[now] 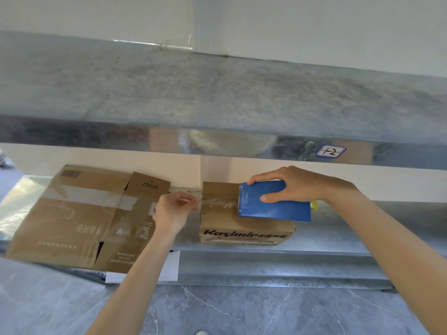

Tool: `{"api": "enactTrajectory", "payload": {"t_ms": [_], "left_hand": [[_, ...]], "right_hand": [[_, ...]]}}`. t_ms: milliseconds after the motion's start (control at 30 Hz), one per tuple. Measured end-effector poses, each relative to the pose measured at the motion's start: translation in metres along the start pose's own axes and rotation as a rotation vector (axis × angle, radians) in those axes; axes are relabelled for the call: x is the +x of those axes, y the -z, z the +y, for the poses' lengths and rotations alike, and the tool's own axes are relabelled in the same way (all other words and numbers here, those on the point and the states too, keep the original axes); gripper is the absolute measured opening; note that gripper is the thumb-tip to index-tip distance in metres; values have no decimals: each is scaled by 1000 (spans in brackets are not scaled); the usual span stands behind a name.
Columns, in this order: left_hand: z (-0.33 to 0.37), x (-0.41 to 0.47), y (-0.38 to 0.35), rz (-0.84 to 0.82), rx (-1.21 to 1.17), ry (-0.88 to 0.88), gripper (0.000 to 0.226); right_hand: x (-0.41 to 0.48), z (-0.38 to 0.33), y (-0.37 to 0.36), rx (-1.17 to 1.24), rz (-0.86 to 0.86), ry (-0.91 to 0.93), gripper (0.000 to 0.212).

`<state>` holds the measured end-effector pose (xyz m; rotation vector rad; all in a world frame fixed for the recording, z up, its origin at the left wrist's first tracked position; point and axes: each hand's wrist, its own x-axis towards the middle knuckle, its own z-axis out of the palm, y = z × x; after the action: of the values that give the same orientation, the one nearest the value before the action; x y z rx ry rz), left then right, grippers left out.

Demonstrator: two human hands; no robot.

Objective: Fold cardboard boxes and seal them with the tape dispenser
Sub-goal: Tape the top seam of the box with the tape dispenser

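Note:
A small folded cardboard box point(244, 228) printed "Kasimir" stands on a metal shelf point(350, 235). My right hand point(290, 184) grips a blue tape dispenser point(275, 204) that lies on the box's top toward its right side. A strip of clear tape point(217, 201) runs from the dispenser's left end across the top and past the box's left edge. There my left hand point(174, 206) pinches the tape's free end, just left of the box.
A flattened cardboard box point(72, 213) with old tape on it lies on the shelf to the left, overhanging the front edge. A metal shelf above point(217, 139) carries a label reading "1-2". Grey marbled floor point(242, 310) lies below.

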<state>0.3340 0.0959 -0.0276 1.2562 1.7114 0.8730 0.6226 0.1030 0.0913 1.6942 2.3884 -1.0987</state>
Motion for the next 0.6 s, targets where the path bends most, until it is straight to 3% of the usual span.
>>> {"api": "enactTrajectory", "payload": {"t_ms": [233,367,467,600], "left_hand": [[-6,-12,-13,159,111,-60,6],[-8,-16,-21,190,109,0,36],[-13,-19,-21,174,227,25,35],[-9,-18,-13,241,209,-45,36]], "right_hand": [[0,2,-2,-6,15,14,40],[1,2,-2,-15,21,5,41],[2,2,-1,-9,27,-1,41],[3,2,-2,-15,29,-2,41]]}}
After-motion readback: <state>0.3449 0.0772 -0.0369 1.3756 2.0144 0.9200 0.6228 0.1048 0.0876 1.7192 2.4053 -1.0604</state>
